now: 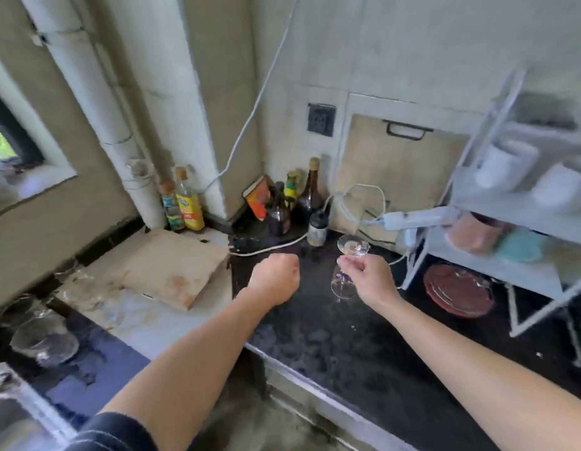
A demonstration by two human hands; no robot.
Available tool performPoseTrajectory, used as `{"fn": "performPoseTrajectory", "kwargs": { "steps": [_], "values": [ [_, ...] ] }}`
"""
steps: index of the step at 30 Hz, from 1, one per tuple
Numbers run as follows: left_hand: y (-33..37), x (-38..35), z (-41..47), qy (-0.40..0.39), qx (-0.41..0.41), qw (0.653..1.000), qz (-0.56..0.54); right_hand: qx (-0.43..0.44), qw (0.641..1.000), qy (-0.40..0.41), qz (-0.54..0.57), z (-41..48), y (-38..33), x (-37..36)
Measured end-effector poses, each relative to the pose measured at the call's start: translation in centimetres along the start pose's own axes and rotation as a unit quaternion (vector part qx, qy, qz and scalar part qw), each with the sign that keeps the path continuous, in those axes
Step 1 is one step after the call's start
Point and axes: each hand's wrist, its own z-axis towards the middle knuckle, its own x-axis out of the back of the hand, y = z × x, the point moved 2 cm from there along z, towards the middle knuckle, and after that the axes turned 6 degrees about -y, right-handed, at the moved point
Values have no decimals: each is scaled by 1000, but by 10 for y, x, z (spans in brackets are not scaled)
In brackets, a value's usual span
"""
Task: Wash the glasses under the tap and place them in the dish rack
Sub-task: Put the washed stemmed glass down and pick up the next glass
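Glass (346, 268) upside-down, stem hidden in right hand's (368, 278) clamped fingers; left hand (276, 278) fisted.

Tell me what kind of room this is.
Most likely a home kitchen: sauce and oil bottles stand in the corner of a dark countertop, a white rack holds dishes, and the right hand holds a stemmed glass.

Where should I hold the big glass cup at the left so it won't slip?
Grip the glass cup around its wide round side, coming from the right, where the counter is bare. It seems tipped over, so a rim pinch might slip.
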Motion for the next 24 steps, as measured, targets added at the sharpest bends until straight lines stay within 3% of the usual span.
{"fn": "performPoseTrajectory", "kwargs": {
  "steps": [9, 19, 24],
  "values": [
    [172, -86, 57, -85, -211, 972, 58, -138, 981, 126, -56, -61, 133, 134],
    [341, -159, 59, -168, -386, 905, 61, -276, 910, 306, -44, -166, 237, 260],
    [438, -186, 41, -170, -458, 871, 62, -318, 878, 357, -34, -217, 297, 323]
  ]
}}
